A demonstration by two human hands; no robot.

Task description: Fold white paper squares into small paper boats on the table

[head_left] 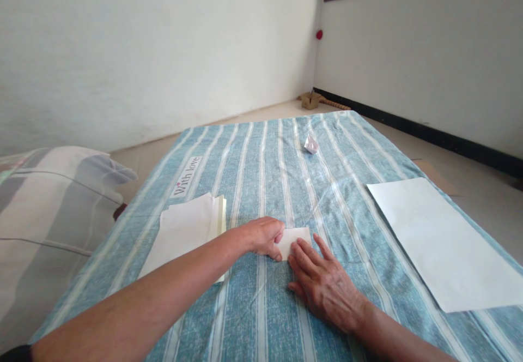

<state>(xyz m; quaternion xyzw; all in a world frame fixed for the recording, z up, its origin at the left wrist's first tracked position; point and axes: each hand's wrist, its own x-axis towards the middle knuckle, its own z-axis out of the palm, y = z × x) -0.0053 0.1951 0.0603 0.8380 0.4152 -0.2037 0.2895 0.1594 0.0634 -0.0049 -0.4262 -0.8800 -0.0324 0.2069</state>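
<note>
A small folded piece of white paper lies flat on the striped cloth in front of me. At its left end, my left hand is closed with thumb and curled fingers pinching the edge. My right hand lies flat with fingers outstretched, its fingertips pressing on the paper's right part. My fingers cover both ends of the piece. Left of my hands is a stack of white and pale yellow paper sheets, partly hidden by my left forearm.
A blue and white striped cloth covers the table. One large white sheet lies at the right. Near the far edge sits a small folded paper shape. A grey and white checked cloth bulges at the left, and a cardboard box stands in the corner.
</note>
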